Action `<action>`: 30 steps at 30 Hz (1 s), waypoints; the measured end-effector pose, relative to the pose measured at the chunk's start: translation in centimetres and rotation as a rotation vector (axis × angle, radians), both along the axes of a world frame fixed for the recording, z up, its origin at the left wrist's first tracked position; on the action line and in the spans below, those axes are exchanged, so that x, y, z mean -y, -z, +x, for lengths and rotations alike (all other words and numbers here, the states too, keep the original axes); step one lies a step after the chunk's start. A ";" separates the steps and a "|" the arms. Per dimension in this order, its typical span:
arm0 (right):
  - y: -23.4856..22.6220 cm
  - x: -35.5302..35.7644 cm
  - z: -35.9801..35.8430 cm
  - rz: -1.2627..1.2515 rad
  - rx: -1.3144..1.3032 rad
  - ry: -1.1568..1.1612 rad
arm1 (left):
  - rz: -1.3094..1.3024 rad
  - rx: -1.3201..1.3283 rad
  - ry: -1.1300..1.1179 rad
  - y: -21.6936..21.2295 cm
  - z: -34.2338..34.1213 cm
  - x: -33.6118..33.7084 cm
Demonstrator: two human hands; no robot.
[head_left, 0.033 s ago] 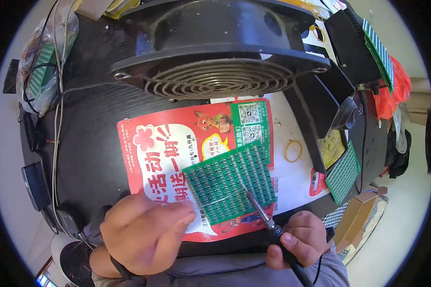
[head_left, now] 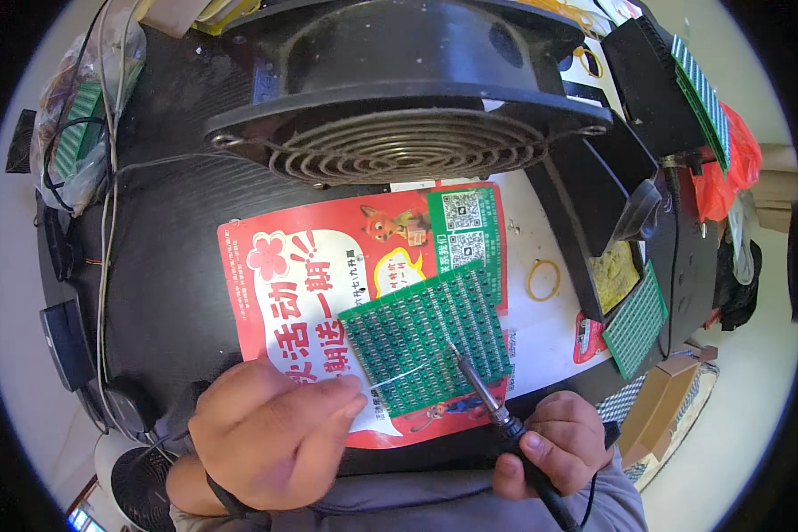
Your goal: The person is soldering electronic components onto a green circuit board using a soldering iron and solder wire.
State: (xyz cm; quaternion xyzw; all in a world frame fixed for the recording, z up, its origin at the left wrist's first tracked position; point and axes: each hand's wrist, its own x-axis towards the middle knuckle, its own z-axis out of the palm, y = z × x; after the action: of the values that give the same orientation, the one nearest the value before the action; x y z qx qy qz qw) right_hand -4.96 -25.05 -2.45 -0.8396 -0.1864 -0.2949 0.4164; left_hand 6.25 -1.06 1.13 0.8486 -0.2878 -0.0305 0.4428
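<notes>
A green circuit board (head_left: 417, 319) with rows of small dark parts lies at a slant on a red and white printed sheet (head_left: 275, 235). My left hand (head_left: 270, 434) is closed, thumb and finger pinching a thin silvery solder wire (head_left: 399, 376) that slants up to the right over the board. In my right hand (head_left: 559, 448) is a soldering iron (head_left: 481, 388), gripped by its black handle. Its tip is at the board, right of the middle, close to the wire's far end. Whether tip and wire touch is too small to tell.
A large black fan (head_left: 408, 146) stands just beyond the board. To the right are a black holder with a yellow sponge (head_left: 614, 279), another green board (head_left: 637, 319), a rubber band (head_left: 543, 280) and a cardboard box (head_left: 661, 399). Cables (head_left: 106, 293) run down the left side.
My left hand has shifted very slightly, and the solder wire now lies at a somewhat steeper slant. The soldering iron and the board look unmoved.
</notes>
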 end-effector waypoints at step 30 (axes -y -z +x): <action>0.1 0.0 -0.2 -0.013 -0.021 -0.010 | 0.046 0.094 0.064 0.6 -1.1 0.5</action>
State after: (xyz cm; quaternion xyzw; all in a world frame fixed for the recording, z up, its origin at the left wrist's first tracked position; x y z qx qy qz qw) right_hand -5.17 -25.02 -2.57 -0.8443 -0.1881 -0.2830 0.4143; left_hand 5.12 -1.57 0.52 0.8495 -0.3344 -0.0111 0.4079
